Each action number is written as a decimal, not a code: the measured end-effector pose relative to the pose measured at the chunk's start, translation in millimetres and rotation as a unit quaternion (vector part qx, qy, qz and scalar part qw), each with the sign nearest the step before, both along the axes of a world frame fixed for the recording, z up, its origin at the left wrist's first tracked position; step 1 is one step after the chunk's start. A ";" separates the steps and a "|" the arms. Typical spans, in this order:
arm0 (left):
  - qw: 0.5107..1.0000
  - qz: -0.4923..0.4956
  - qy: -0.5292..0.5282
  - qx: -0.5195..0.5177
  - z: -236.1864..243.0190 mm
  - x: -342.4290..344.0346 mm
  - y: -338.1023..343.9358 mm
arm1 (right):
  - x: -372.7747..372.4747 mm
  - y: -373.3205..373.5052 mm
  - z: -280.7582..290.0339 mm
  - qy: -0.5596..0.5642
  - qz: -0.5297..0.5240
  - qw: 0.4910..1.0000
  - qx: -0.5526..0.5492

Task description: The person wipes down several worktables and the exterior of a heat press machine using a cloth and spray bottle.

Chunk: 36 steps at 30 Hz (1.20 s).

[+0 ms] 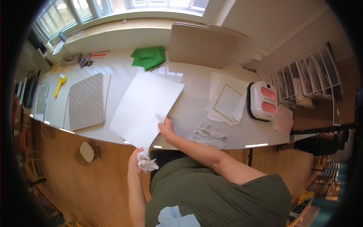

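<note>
A large white sheet (pixel 145 104) lies over the table in front of me, its near corner reaching past the table edge. My right hand (pixel 166 128) pinches the sheet's right edge between thumb and fingers. Lower down, my left hand (pixel 135 160) is closed around a crumpled white tissue (pixel 147 162). Its fingertips meet the near corner of the sheet; whether they grip that corner as well I cannot tell. To the right of my right forearm, a crumpled white cloth (pixel 208 136) rests at the table's front edge.
A grey quilted mat (pixel 87 101) and a yellow-handled tool (pixel 60 85) lie left. Green fabric (pixel 148 57) and a leaning board (pixel 198 45) are behind. Right are papers with a gold frame (pixel 227 101), a white-and-pink heat press (pixel 263 101) and a wire rack (pixel 312 73). A stool (pixel 87 152) stands below.
</note>
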<state>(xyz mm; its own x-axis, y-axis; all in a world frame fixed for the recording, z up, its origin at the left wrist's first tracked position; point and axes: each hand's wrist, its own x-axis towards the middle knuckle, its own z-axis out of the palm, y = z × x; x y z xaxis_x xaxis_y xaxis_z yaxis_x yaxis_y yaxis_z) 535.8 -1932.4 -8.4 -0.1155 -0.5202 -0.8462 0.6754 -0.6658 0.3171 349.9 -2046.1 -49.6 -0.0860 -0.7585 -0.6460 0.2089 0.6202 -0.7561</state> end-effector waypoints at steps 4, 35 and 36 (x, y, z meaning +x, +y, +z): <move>0.998 -0.045 0.046 -0.002 -15.9 -0.5 19.1 | -36.7 21.6 2.3 0.088 0.044 0.971 -0.220; 0.985 0.038 -0.161 0.055 -2.6 -9.0 78.3 | -109.4 34.8 -11.5 0.509 0.405 0.638 -0.412; 0.985 0.057 -0.149 0.059 -4.2 -5.6 80.5 | -85.1 33.9 -12.9 0.499 0.418 0.627 -0.428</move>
<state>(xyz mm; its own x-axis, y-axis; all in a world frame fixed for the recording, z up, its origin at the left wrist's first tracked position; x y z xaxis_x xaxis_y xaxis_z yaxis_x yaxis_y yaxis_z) 530.2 -1851.9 -12.6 0.2001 -0.4117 -0.8891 0.6368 -0.6350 0.4374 264.9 -2012.1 -62.5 0.5347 -0.8405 0.0879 -0.7611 -0.5242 -0.3821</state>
